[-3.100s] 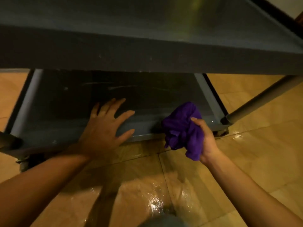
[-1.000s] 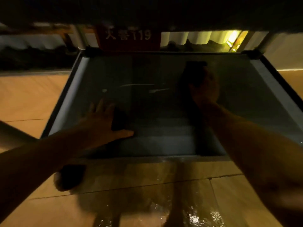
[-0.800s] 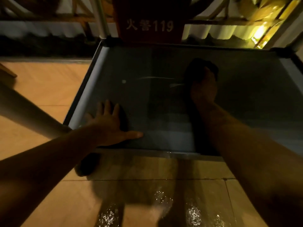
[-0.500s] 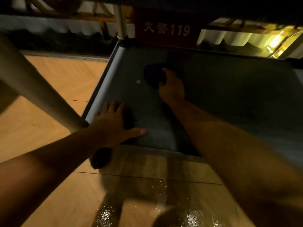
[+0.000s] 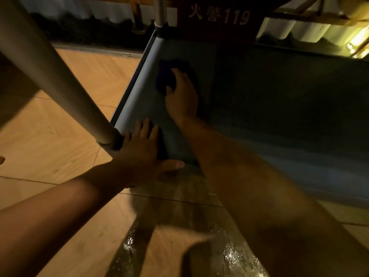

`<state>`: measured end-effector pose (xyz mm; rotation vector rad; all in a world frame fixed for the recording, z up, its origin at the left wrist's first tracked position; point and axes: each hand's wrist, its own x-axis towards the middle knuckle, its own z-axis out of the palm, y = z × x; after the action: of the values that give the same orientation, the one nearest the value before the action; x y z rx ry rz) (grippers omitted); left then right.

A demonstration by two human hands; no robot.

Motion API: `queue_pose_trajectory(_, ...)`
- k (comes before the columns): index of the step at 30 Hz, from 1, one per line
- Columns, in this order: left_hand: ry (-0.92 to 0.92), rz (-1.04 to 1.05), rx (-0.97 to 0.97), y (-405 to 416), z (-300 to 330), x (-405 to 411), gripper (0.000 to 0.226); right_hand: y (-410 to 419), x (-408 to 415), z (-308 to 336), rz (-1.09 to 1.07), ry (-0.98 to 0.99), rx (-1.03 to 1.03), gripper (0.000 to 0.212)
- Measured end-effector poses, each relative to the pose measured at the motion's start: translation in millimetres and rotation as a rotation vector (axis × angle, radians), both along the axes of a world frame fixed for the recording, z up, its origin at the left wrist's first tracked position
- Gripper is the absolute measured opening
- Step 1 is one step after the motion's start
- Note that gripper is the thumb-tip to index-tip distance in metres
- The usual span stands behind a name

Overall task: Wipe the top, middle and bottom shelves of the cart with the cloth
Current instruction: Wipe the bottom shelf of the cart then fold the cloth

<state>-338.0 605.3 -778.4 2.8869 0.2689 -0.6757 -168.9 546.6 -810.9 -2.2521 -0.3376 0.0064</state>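
Note:
The cart's bottom shelf (image 5: 279, 100) is a dark grey tray low over the floor, dimly lit. My right hand (image 5: 180, 96) reaches deep into it and presses the purple cloth (image 5: 166, 76) flat against the shelf near its far left corner, close to the pale left rim (image 5: 137, 88). My left hand (image 5: 143, 150) lies flat with fingers spread on the near left corner of the shelf, beside the base of the cart's post. The cloth is partly hidden under my fingers.
A thick grey cart post (image 5: 54, 72) slants across the upper left, and a thinner post (image 5: 159, 11) rises at the far left corner. A red sign with white "119" (image 5: 217, 17) stands behind the cart. The wooden floor (image 5: 60, 140) shows a wet, glossy patch (image 5: 179, 252) near me.
My right hand slid the cloth leftward across the bottom shelf, from right of the middle to the far left corner. The view swung left; my left hand stayed flat on the near left edge.

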Motion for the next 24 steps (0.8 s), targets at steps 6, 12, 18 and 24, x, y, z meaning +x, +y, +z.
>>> queue_pose_trajectory(6, -0.139, -0.007, 0.002, -4, 9, -22, 0.112, -25, 28, 16, 0.085, 0.028, -0.267, 0.072)
queue_pose_trajectory(12, -0.149, 0.021, -0.01, 0, 7, -42, 0.122, 21, 13, 25, 0.065, 0.14, 0.003, 0.05)
queue_pose_trajectory(18, -0.512, 0.33, -0.564, 5, 4, -56, 0.099, -35, -30, 28, 0.426, 0.154, 0.005, 0.047)
queue_pose_trajectory(24, -0.649, 0.485, -0.765, 1, 10, -56, 0.085, -105, -91, 32, 0.641, 0.192, -0.077, 0.048)
